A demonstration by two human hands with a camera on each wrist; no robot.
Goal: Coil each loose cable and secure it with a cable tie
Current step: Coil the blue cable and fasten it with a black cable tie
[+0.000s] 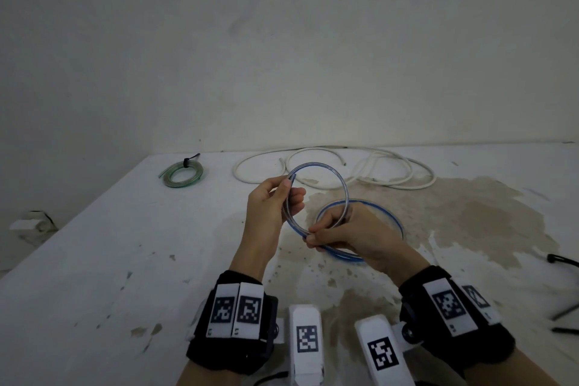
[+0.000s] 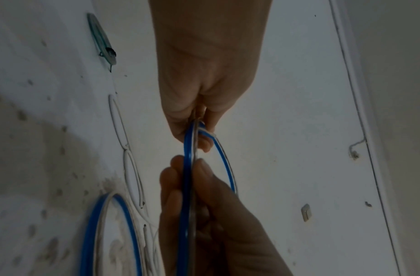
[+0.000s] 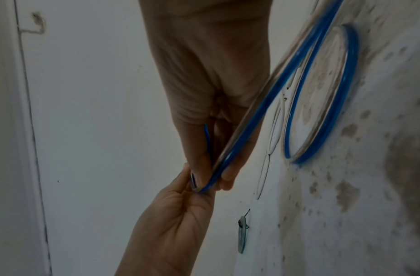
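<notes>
Nearest: right hand (image 1: 347, 233) over the stained white tabletop (image 1: 109, 244), thumb and fingertips pinching the blue cable (image 1: 341, 185) at the bottom of a raised loop. Right wrist view shows the cable running between thumb and fingers.

Just beyond, left hand (image 1: 272, 207) holds the same loop on its left side, fingers curled round it, cable end poking up past the fingertips. The loop stands upright between the two hands, off the tabletop.

Behind the right hand, the rest of the blue cable lies in a flat ring on a brown stain.

Right edge: black cable ties (image 1: 562, 260) lie on the tabletop.

Farther back: loose white cable (image 1: 369, 177) sprawls in uneven loops near the wall. Far left: green cable coil (image 1: 183, 174), bound with a black tie (image 1: 187, 161).
</notes>
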